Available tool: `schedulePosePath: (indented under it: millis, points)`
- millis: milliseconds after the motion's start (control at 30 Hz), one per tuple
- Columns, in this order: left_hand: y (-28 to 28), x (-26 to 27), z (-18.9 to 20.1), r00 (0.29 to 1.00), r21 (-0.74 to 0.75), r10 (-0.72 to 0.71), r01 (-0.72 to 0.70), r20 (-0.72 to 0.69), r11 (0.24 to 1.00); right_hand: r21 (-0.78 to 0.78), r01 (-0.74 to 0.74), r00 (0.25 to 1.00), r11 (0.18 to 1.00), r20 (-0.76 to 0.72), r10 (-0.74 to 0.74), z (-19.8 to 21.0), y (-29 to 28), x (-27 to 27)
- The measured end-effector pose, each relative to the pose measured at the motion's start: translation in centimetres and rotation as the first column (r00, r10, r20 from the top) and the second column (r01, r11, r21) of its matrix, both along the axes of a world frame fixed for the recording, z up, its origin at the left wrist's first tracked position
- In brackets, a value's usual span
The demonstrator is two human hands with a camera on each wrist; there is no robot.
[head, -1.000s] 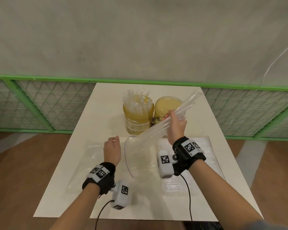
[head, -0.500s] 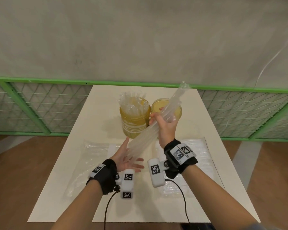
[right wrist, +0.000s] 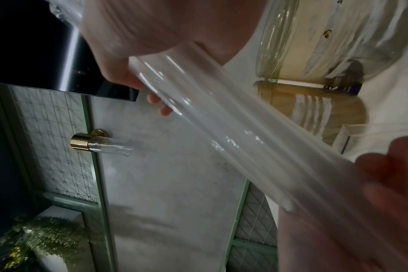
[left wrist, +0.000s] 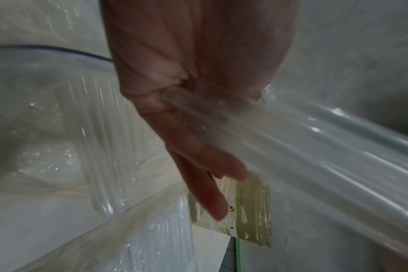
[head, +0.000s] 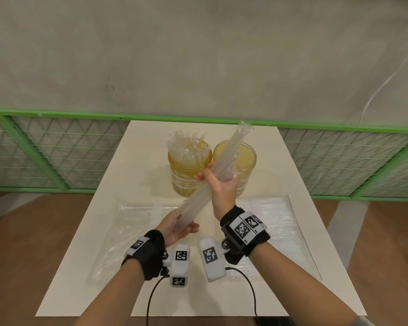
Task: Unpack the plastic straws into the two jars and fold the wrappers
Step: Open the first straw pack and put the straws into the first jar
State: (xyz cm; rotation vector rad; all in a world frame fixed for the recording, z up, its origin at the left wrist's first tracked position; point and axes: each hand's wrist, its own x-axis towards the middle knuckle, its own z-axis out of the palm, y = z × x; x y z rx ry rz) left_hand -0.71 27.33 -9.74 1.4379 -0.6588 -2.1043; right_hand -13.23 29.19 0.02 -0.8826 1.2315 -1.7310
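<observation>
right hand [head: 222, 187] grips straw bundle [head: 230, 148]; left hand [head: 176, 228] props its end.

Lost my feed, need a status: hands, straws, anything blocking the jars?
Right hand grips straw bundle mid-length, tilted near right jar. Left hand props its lower end, palm open. Left jar already holds straws. Nothing blocking.

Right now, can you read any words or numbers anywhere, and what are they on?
No readable words or numbers anywhere.
Square markers on the wristbands and wrist cameras: black-and-white patterns, not text.
Small dark marks on a jar: too blurred to read.
</observation>
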Motion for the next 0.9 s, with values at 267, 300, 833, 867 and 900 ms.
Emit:
schedulePosePath:
  millis: [267, 300, 833, 867, 900]
  points:
    - [-0.6, 0.2, 0.1, 0.948, 0.092, 0.141, -0.119, -0.286, 0.989, 0.109, -0.018, 0.999, 0.994, -0.027, 0.021, -0.1, -0.1, -0.4]
    - [-0.7, 0.2, 0.2, 0.94, 0.142, 0.16, -0.122, -0.302, 0.982, 0.106, 0.019, 1.0, 0.994, -0.027, -0.016, 0.1, -0.3, -0.7]
    - [-1.4, -0.7, 1.4, 0.951, 0.099, 0.057, -0.028, -0.305, 0.995, 0.005, -0.031, 0.985, 1.0, -0.17, 0.031, -1.4, 0.2, 0.7]
    - [-1.4, -0.9, 1.7, 0.946, 0.092, 0.063, -0.036, -0.319, 0.995, 0.022, -0.034, 0.986, 0.999, -0.165, 0.037, -1.6, 0.4, 0.8]
    - [-1.3, -1.2, 2.1, 0.941, 0.081, 0.052, -0.026, -0.335, 0.996, 0.042, -0.032, 0.987, 0.999, -0.159, 0.038, -1.9, 0.4, 0.9]
